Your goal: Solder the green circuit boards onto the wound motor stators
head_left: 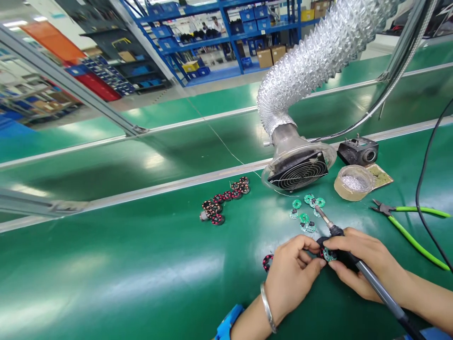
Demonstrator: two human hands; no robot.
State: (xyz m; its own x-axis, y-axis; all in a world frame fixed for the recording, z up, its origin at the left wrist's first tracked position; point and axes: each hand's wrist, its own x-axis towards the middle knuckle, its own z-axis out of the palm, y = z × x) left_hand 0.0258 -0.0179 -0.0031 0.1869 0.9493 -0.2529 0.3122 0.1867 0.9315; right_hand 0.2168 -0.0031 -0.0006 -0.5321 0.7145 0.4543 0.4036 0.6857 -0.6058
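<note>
My left hand is closed, its thumb and fingertips pinching a small dark ring-shaped coil part with a green circuit board on it. My right hand is wrapped round a soldering iron, and its thumb and index finger also touch the same part. The iron's tip points up and left, over several loose green ring-shaped circuit boards on the bench. Another ring coil with red windings lies beside my left hand, partly hidden by it.
Several ring coils lie in a row further left. A fume extractor on a silver hose stands behind the boards. To the right are a round tub, a yellowish sponge, a black box and green-handled cutters. A black cable hangs at right.
</note>
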